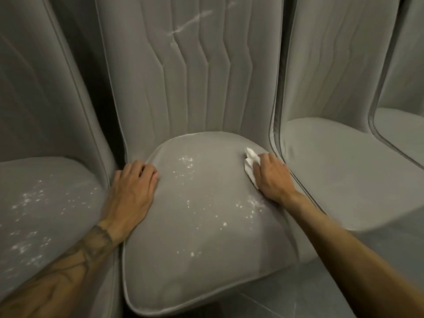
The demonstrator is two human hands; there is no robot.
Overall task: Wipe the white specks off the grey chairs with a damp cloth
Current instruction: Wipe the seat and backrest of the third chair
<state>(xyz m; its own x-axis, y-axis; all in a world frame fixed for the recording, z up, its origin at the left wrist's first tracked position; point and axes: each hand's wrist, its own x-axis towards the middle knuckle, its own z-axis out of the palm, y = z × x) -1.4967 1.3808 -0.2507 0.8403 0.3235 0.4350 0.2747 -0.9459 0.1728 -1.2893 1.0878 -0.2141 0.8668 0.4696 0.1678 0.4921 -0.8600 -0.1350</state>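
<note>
A grey upholstered chair (202, 260) fills the middle of the head view. White specks (187, 162) are scattered over its seat, and white streaks (190, 24) mark its ribbed backrest. My right hand (271, 176) presses a white cloth (250, 160) onto the seat's right side, fingers curled over it. My left hand (134, 191) rests on the seat's left edge with its fingers bent over the rim. A second grey chair (46, 180) on the left also carries many white specks (27, 203).
A third grey chair (344, 168) stands close on the right, its seat free of specks. Another chair's edge (401, 134) shows at the far right. Grey floor tiles (286, 301) lie below the seats. The chairs stand tightly side by side.
</note>
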